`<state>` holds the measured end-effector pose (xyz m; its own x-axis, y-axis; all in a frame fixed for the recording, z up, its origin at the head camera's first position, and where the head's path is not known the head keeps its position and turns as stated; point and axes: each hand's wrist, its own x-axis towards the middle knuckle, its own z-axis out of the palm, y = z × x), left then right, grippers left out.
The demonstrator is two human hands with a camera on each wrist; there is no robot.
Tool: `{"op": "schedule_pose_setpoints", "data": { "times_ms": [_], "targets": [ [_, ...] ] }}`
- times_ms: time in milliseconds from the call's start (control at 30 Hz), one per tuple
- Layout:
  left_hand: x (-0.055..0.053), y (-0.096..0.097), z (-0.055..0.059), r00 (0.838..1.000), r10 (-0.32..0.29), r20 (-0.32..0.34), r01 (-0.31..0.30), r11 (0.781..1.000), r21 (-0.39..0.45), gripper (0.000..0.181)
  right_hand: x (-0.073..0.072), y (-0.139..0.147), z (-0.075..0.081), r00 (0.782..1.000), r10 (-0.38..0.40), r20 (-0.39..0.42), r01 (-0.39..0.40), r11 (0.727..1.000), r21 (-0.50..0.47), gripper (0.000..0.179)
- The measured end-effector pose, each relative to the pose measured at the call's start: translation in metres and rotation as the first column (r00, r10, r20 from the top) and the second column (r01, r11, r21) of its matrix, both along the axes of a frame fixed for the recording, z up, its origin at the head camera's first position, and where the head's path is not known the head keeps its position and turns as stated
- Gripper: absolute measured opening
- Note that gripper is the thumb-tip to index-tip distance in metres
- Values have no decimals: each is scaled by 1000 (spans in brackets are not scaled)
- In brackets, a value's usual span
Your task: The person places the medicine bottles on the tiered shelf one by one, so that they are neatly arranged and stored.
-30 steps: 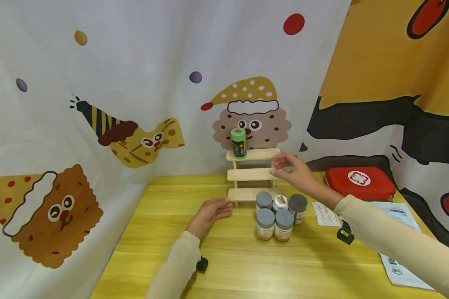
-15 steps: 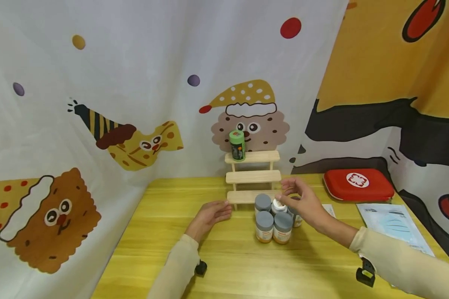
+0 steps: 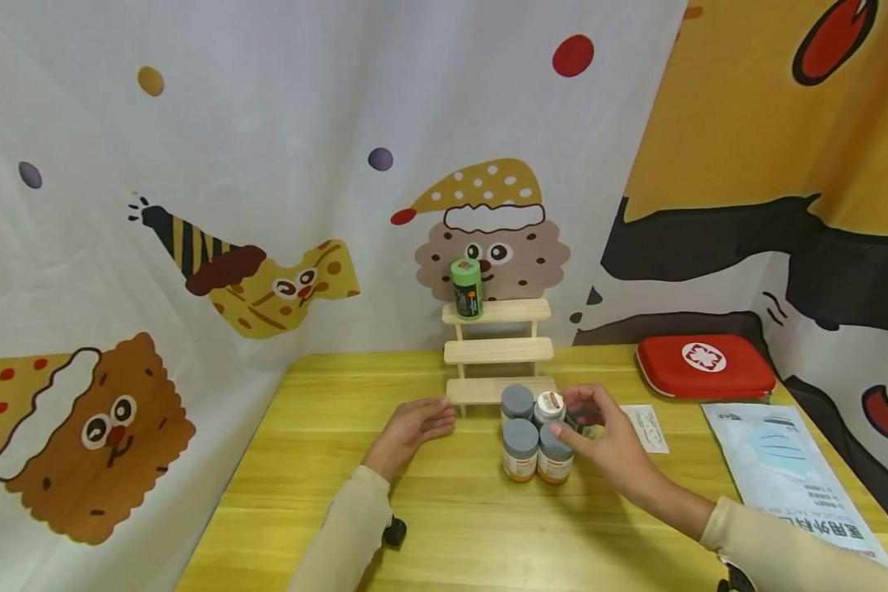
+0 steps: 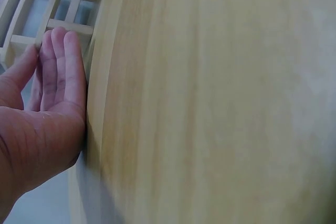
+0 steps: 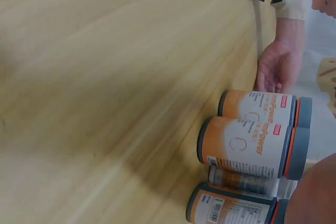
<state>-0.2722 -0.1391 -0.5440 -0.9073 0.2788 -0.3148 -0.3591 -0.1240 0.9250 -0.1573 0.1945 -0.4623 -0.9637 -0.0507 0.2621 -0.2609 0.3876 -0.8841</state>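
the right hand (image 3: 610, 440) has lowered from the white-capped bottle (image 3: 550, 408) to the cluster's right side, fingers bent beside the rightmost jar (image 5: 231, 206), though whether they grip it i cannot tell; the left hand (image 3: 414, 432) touches the shelf (image 3: 498, 351) at its lowest step's left end, fingers extended. three grey-lidded jars (image 3: 520, 448) stand upright around the bottle, contents hidden. yellow table (image 3: 474, 538) stretches before them and left to its edge

one jar (image 5: 231, 205) cropped, white card (image 3: 645, 429) illegible

R fingers (image 3: 590, 395) lower, now at rt jar (image 5: 231, 208)
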Motion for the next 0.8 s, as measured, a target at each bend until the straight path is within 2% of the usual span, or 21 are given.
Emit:
{"op": "schedule_pose_setpoints", "data": {
  "times_ms": [167,333,533,800],
  "targets": [
    [1,1,-1,1000,-9,-3,9,1000,-4,46,9,2,-3,1000,-13,-15,13,1000,-5,51],
    [0,-2,2,1000,-14,-3,14,1000,-2,43,14,2,-14,1000,-1,-5,1,1000,-13,49],
    [-2,-4,7,1000,-10,-9,9,1000,-4,40,15,1,-21,1000,2,-18,-1,1000,20,49],
    [-1,-1,3,1000,-11,5,11,1000,13,37,16,1,-27,1000,4,-21,-2,998,70,54]
  ]
}}
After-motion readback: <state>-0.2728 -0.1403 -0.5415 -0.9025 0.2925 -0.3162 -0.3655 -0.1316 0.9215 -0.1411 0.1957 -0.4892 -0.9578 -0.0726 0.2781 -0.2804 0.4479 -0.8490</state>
